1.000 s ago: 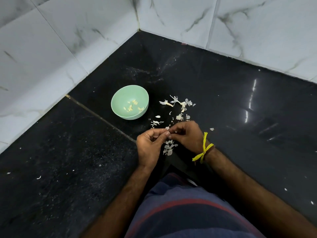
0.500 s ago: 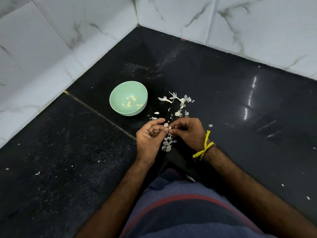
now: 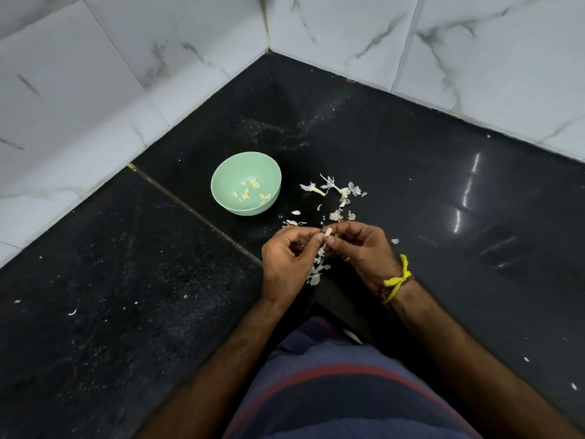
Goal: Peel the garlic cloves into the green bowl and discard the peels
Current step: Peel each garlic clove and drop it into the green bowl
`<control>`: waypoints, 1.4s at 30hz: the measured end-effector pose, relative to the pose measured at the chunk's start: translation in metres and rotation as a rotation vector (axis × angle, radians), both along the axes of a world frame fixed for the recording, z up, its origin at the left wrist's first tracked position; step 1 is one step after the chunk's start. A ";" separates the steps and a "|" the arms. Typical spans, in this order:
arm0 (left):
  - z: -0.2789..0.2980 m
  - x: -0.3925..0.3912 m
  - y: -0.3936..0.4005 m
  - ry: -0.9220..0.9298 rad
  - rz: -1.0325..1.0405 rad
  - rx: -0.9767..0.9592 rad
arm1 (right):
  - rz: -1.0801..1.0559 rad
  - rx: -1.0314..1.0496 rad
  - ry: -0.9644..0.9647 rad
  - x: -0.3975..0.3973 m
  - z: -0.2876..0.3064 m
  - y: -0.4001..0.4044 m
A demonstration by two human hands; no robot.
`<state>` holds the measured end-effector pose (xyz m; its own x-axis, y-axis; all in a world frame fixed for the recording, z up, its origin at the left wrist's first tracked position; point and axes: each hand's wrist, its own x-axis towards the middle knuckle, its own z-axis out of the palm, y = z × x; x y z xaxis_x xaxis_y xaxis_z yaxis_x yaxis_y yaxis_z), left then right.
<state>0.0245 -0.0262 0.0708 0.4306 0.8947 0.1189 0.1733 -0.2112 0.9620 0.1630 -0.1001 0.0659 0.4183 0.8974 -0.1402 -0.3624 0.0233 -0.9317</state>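
Both hands are pinching one clove (image 3: 328, 231) at fingertips, left hand (image 3: 286, 261) and right hand (image 3: 361, 248) curled round it over the black counter (image 3: 126, 296), bowl (image 3: 246, 184) with peeled cloves sitting at 11 o'clock of them, peels (image 3: 335, 198) lying at 12 and under them.

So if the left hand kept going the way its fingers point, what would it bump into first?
Right away the garlic clove pinched between both hands, then the right hand fingertips, which meet the left hand there. Depth is hard to judge, but they look touching.
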 end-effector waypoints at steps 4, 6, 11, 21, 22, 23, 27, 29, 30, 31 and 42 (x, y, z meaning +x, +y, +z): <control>-0.004 0.000 -0.002 0.022 0.027 0.020 | -0.022 -0.009 -0.130 -0.002 0.000 0.000; -0.001 0.000 -0.002 0.030 0.029 0.055 | -0.019 -0.010 -0.149 -0.004 0.002 0.001; 0.005 -0.003 0.000 0.121 -0.003 0.258 | -0.008 0.004 -0.164 -0.008 0.007 0.000; 0.003 -0.003 -0.002 0.175 0.006 0.395 | -0.020 -0.024 -0.300 -0.009 0.000 0.000; 0.002 -0.003 -0.002 0.167 0.012 0.384 | -0.014 -0.024 -0.298 -0.010 0.000 0.000; 0.002 -0.002 -0.002 0.151 0.015 0.360 | -0.009 -0.021 -0.287 -0.010 0.000 -0.001; 0.005 -0.003 -0.002 0.084 0.024 0.185 | 0.000 0.011 -0.195 -0.012 0.002 0.000; 0.004 -0.004 0.000 0.067 0.018 0.094 | 0.009 0.020 -0.139 -0.013 0.003 0.000; 0.002 -0.005 0.001 0.061 0.007 0.066 | 0.009 0.015 -0.114 -0.012 0.003 0.000; 0.001 -0.007 0.001 0.058 -0.008 0.051 | 0.007 0.007 -0.097 -0.012 0.004 -0.001; -0.005 -0.006 0.000 0.002 -0.034 -0.020 | 0.008 0.013 -0.117 -0.010 0.006 -0.003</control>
<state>0.0185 -0.0259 0.0655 0.4606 0.8819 0.1002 0.1684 -0.1977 0.9657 0.1526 -0.1028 0.0723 0.4243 0.9021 -0.0792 -0.2517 0.0335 -0.9672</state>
